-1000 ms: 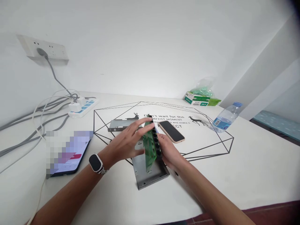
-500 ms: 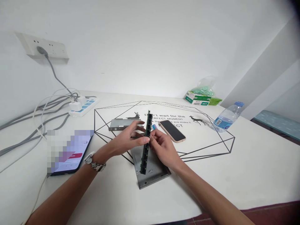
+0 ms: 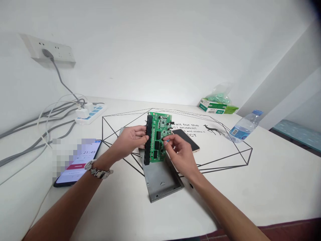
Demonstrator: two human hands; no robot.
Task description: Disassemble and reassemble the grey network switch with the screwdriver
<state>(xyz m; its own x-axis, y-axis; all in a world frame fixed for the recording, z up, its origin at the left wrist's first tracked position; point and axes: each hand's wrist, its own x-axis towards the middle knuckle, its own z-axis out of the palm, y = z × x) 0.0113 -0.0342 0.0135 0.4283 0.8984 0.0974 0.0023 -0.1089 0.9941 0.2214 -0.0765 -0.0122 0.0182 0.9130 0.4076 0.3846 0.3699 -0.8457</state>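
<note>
Between my two hands a green circuit board point(image 3: 163, 129) is held up, its component side towards me and a row of black ports along its left edge. My left hand point(image 3: 131, 138) is closed on that port edge, thumb in front and fingers behind. At the board's right side my right hand point(image 3: 179, 149) pinches the edge with thumb and forefinger; a small spot of blue shows by its fingertips. Below the board lies a grey metal case point(image 3: 163, 184), open side up. A second metal piece point(image 3: 122, 130) is mostly hidden behind my left hand.
A phone with a lit screen point(image 3: 80, 164) lies left, near a power strip point(image 3: 91, 115) with plugs and cables. Behind my right hand lies a dark phone point(image 3: 188, 139). A water bottle point(image 3: 244, 125) and green-white boxes point(image 3: 212, 105) stand at the right.
The circuit board has turned from edge-on to showing its green component face, and its lower end has risen off the case. Both hands have kept hold of it.
</note>
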